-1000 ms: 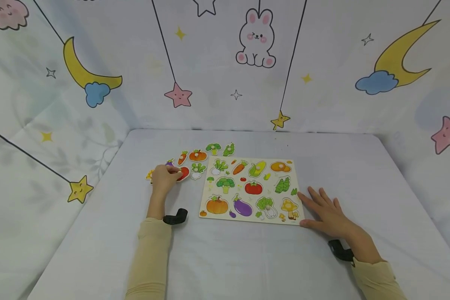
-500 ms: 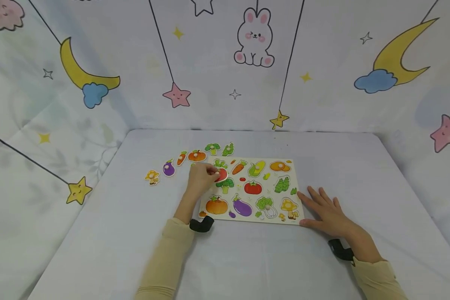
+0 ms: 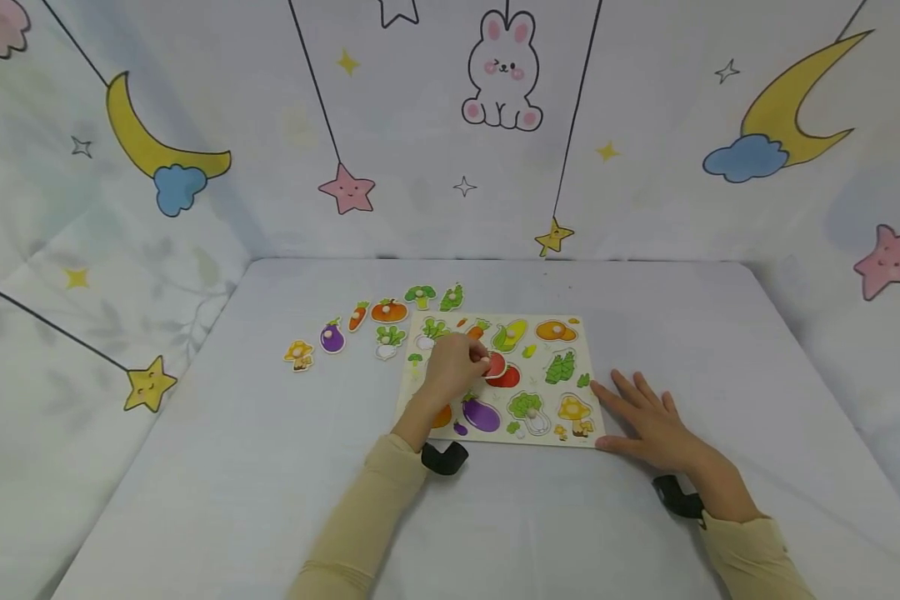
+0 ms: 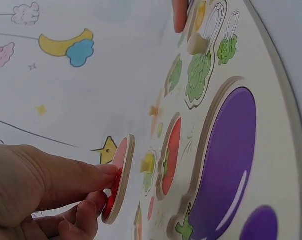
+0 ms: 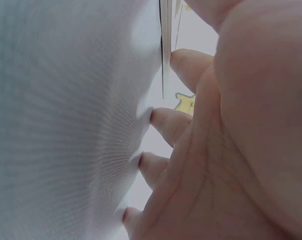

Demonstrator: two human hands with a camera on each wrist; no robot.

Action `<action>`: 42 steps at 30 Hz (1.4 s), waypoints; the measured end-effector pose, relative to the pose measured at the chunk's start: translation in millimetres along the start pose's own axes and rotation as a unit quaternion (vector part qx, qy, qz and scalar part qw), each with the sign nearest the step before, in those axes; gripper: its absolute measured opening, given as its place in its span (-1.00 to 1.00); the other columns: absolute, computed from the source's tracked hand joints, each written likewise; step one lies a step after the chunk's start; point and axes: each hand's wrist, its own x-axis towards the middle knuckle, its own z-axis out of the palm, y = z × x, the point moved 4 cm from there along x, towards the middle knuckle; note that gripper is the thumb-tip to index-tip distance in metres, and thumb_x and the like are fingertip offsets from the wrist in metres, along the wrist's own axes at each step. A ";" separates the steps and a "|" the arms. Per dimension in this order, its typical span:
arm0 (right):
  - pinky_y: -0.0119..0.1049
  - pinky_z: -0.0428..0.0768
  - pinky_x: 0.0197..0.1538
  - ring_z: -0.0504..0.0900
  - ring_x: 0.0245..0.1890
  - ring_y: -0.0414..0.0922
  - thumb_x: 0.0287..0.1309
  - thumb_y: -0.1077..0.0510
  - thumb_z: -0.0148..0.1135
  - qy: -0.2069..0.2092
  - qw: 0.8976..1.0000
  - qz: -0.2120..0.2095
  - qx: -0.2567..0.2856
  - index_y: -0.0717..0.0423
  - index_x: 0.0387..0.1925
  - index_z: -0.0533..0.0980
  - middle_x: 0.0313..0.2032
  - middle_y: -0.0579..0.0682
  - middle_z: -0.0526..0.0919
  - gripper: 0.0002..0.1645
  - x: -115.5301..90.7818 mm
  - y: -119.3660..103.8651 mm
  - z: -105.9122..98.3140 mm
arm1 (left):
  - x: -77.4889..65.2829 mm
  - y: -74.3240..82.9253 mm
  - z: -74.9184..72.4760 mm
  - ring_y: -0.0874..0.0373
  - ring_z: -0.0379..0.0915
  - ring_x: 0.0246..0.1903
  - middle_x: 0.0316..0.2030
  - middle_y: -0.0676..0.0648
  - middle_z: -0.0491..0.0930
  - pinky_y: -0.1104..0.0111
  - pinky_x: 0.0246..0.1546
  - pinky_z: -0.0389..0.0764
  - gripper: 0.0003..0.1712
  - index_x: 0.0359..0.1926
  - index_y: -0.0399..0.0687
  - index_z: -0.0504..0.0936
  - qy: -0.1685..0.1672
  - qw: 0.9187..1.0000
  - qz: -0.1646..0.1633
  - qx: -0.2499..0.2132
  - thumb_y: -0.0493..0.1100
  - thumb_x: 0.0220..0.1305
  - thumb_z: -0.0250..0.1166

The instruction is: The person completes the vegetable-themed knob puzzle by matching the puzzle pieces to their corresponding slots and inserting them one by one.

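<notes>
In the head view my left hand (image 3: 452, 367) is over the wooden puzzle board (image 3: 420, 383), pinching a red tomato piece (image 3: 497, 365). The left wrist view shows that tomato piece (image 4: 122, 175) tilted and apart from the board, between thumb and fingers. Close by lies the tomato recess (image 4: 171, 155), with a purple eggplant recess (image 4: 228, 160) nearer the camera. My right hand (image 3: 652, 423) is spread flat, its thumb and index fingertip at the board's right edge. In the right wrist view its other fingertips (image 5: 158, 117) rest on the white cloth.
Left of and behind the board lie loose pieces: mushroom (image 3: 298, 356), eggplant (image 3: 332, 337), carrot (image 3: 357, 317), pumpkin (image 3: 389, 311), radish (image 3: 388, 342), broccoli (image 3: 420, 296) and a green piece (image 3: 452, 297). A cabbage piece (image 3: 528, 412) and a corn piece (image 3: 509, 335) sit in the board.
My left hand has picked the tomato piece up from the loose pieces and carried it rightward over the board, close to the tomato recess. The right hand stays at the board's edge.
</notes>
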 end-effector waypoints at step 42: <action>0.52 -0.31 0.28 -0.27 0.47 0.41 0.01 -0.31 0.34 0.002 1.000 0.002 -0.001 0.00 0.46 0.19 0.49 0.33 -0.05 0.07 -0.1 -2.8 0.4 | 8.6 0.2 37.6 0.17 0.42 -0.43 -0.39 -0.03 0.66 0.45 -0.43 0.44 -0.88 -0.28 -0.13 0.76 -0.045 0.997 -0.033 0.058 -0.19 0.22 0.35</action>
